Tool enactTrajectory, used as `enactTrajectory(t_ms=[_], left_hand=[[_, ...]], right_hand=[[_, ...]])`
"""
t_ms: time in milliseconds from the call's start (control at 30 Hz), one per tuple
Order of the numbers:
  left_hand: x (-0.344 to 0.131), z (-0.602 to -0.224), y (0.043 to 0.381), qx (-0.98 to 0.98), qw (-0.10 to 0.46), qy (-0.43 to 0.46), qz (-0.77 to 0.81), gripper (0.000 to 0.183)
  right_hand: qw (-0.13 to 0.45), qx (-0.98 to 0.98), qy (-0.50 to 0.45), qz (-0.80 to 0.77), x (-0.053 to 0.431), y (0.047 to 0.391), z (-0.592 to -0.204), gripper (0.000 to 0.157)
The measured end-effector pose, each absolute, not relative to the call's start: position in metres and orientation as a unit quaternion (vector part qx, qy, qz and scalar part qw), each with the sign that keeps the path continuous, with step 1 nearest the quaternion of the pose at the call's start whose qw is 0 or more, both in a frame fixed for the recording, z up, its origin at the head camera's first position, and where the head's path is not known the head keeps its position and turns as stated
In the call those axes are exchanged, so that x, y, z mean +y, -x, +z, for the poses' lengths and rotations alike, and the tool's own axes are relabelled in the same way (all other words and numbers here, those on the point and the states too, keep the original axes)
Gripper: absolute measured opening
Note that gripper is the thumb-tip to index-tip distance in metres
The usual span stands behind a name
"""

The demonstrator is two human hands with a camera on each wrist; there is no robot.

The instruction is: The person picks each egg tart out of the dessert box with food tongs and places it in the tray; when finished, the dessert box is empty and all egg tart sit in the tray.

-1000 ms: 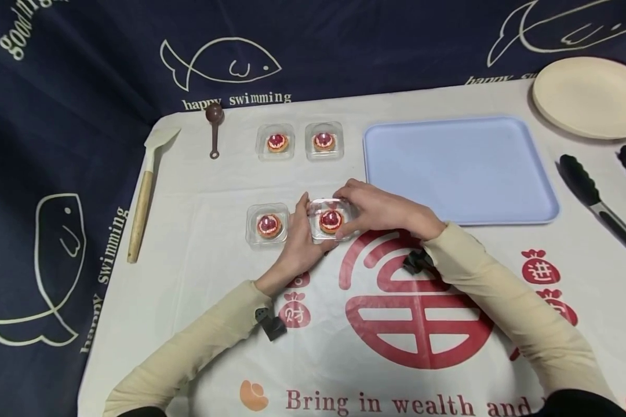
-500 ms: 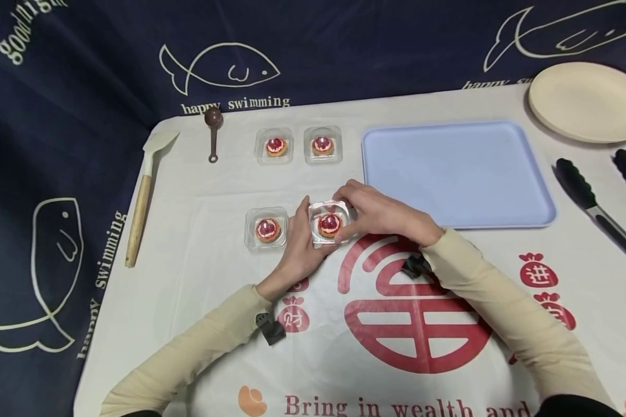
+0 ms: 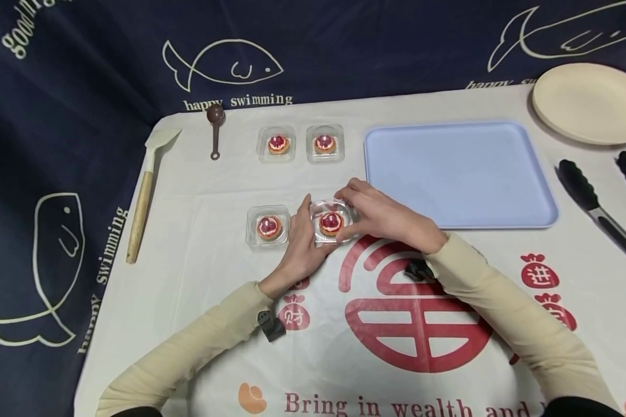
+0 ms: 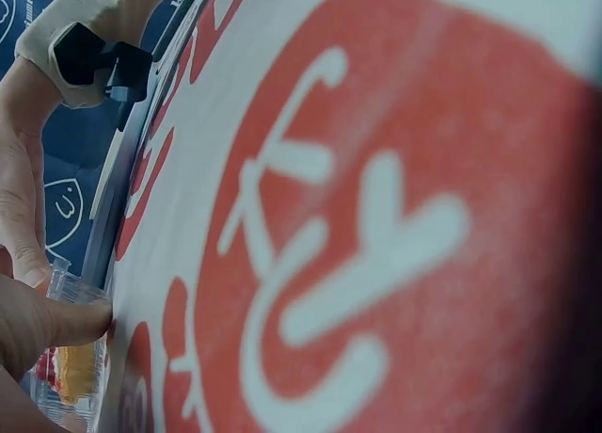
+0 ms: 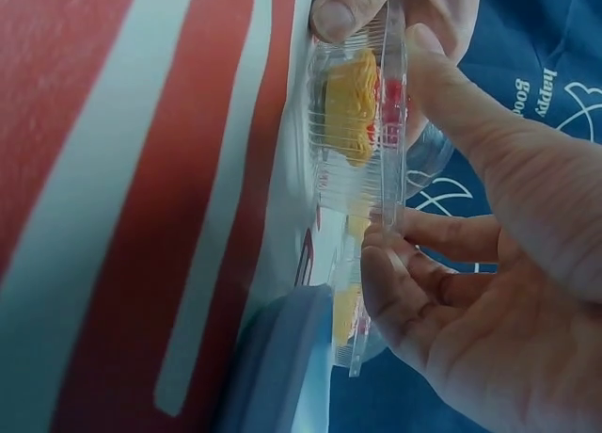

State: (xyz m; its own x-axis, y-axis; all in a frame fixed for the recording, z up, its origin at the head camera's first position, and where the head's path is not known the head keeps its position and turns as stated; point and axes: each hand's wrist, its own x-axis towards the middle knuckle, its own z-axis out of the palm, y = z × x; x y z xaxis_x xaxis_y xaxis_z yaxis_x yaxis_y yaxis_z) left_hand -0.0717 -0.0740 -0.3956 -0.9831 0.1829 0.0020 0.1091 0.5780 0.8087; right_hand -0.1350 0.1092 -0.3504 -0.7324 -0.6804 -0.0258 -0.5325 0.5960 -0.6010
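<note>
A small clear plastic box (image 3: 319, 207) with a red-topped tart (image 3: 331, 223) inside stands on the white tablecloth, between both hands. My left hand (image 3: 301, 248) grips it from the left; the left wrist view has the thumb along its near side. From the right, my right hand (image 3: 383, 213) holds the box by its upper part. In the right wrist view, that thumb lies at the lid while the fingertips (image 5: 381, 264) pinch the far edge. The yellow tart crust (image 5: 350, 104) shows through the ribbed wall. Another boxed tart (image 3: 268, 228) sits just left of my left hand.
Two more boxed tarts (image 3: 277, 143) stand farther back. A light blue tray (image 3: 459, 174) lies right of them, close to my right hand. Around the edges are a spatula (image 3: 142, 214), a brown measuring spoon (image 3: 215, 130), a cream plate (image 3: 592, 104) and black-tipped tongs (image 3: 602, 211).
</note>
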Motion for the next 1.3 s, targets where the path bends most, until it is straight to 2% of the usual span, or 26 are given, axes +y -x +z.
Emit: enactTrajectory(t_ms=[233, 433, 633, 933, 1133, 1300], left_hand=[[-0.074, -0.395, 0.072, 0.891, 0.049, -0.087, 0.442, 0.103], [-0.072, -0.393, 0.073, 0.894, 0.042, -0.094, 0.436, 0.103], [-0.071, -0.392, 0.074, 0.897, 0.039, -0.096, 0.429, 0.104], [-0.07, -0.392, 0.074, 0.9, 0.018, -0.113, 0.421, 0.108], [-0.072, -0.381, 0.071, 0.893, 0.031, -0.119, 0.434, 0.111], [-0.076, -0.369, 0.068, 0.895, 0.045, -0.145, 0.419, 0.105]], right_hand=[[0.12, 0.887, 0.347, -0.282, 0.11, 0.132, -0.351, 0.068], [0.09, 0.889, 0.356, -0.274, 0.11, 0.13, -0.348, 0.067], [0.108, 0.891, 0.336, -0.285, 0.11, 0.129, -0.345, 0.066], [0.105, 0.886, 0.343, -0.295, 0.112, 0.127, -0.344, 0.067], [0.097, 0.88, 0.35, -0.307, 0.115, 0.125, -0.34, 0.068], [0.104, 0.878, 0.351, -0.307, 0.118, 0.125, -0.337, 0.067]])
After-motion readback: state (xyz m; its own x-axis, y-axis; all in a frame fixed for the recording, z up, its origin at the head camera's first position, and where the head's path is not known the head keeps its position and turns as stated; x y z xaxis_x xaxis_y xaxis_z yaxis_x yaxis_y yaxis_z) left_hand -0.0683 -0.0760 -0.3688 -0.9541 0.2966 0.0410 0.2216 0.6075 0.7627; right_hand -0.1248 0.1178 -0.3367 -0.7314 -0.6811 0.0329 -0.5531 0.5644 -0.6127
